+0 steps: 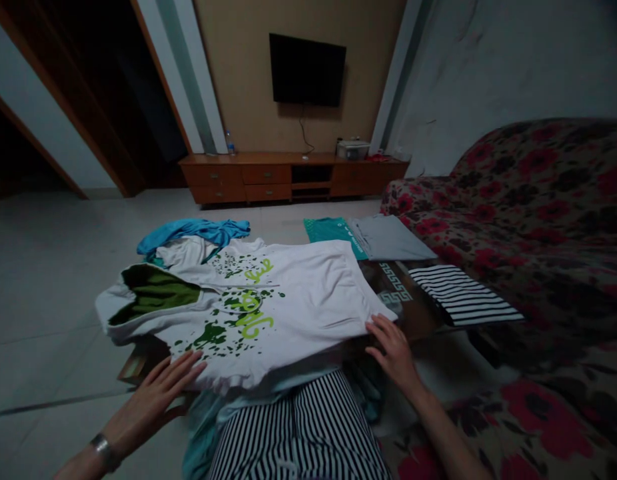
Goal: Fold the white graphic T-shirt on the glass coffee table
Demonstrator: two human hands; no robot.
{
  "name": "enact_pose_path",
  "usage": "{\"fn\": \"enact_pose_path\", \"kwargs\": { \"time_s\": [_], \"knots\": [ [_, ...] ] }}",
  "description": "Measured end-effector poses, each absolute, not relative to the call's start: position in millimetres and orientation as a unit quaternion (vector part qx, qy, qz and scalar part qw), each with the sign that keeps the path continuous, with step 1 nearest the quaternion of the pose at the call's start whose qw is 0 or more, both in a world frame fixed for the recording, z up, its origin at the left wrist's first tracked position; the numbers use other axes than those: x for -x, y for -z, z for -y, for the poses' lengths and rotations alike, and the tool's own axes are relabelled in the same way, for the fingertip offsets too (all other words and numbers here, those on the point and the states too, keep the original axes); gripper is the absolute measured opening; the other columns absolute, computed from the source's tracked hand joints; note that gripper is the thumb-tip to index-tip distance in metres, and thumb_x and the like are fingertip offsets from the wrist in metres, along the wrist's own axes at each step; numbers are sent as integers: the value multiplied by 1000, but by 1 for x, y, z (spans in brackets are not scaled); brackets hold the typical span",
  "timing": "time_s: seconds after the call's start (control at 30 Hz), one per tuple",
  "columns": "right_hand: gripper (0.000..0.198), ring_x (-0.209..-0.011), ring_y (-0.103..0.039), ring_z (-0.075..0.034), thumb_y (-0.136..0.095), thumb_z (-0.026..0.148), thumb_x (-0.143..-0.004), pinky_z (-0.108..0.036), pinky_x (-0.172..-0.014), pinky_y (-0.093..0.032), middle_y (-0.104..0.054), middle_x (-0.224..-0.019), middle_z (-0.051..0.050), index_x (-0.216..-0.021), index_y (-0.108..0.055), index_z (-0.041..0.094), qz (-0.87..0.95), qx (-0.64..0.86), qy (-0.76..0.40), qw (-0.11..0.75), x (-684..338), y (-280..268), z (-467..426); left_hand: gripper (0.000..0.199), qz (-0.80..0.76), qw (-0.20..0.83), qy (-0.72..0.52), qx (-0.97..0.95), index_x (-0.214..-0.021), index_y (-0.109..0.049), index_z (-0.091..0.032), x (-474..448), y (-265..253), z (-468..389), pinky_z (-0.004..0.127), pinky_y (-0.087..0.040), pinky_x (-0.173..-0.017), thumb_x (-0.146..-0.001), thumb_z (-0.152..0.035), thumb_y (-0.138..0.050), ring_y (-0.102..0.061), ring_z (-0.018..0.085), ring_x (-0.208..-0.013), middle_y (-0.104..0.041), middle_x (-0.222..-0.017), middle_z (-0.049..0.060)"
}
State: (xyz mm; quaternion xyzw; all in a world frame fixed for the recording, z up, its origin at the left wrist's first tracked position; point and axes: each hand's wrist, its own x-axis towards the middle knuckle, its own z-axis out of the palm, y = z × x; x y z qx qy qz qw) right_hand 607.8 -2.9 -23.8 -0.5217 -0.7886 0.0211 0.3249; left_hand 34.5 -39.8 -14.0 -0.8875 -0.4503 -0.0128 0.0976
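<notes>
A white hooded sweatshirt (308, 287) with a green hood lining (161, 297) and green splatter lettering lies spread over a low dark table (413, 320). Its hood points left and its hem points right. My left hand (171, 380) rests at the near shoulder edge of the sweatshirt, fingers stretched out and flat. At the near corner of the hem is my right hand (392, 350), its fingertips touching the fabric and the thumb apart. Neither hand visibly grips the cloth.
Crumpled blue clothing (193, 233) sits beyond the hood. A teal folded garment (331, 233), a grey folded shirt (391, 238) and a black-and-white striped garment (466, 293) lie to the right. A floral sofa (538, 187) borders the right side; a TV cabinet (268, 177) stands ahead.
</notes>
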Motion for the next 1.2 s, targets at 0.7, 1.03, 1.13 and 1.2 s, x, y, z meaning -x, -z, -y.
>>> {"fn": "enact_pose_path", "kwargs": {
  "time_s": [0.7,1.03,1.13,1.2],
  "knots": [
    [39,-86,-54,-22,-45,6,-80,-33,-73,-46,-59,-91,-9,-113,-61,19,854,483,14,192,-664,32,1,66,450,62,65,888,-137,-41,-40,-65,-1,40,42,-25,-111,-80,-8,-34,-38,20,-133,-40,-146,-3],
    [38,-88,-57,-22,-46,8,-74,-36,-76,-50,-58,-89,-8,-104,-65,24,828,517,-80,201,-683,25,26,51,443,-100,93,886,-139,-41,-37,-57,-18,72,39,-31,-109,-91,-36,-22,-43,21,-130,-44,-143,2],
    [31,-92,-57,-22,-48,11,-76,-36,-80,-50,-60,-93,-9,-98,-66,24,829,513,-115,191,-684,10,40,52,457,-92,99,879,-137,-38,-46,-52,-15,87,33,-35,-106,-90,-28,-24,-48,16,-125,-46,-141,-5],
    [28,-98,-57,-23,-50,13,-77,-36,-85,-48,-62,-99,-9,-96,-67,25,830,505,-150,185,-685,-2,50,52,464,-89,96,876,-135,-35,-52,-43,-9,97,28,-40,-101,-90,-28,-25,-53,14,-120,-47,-139,-10]
  ]
}}
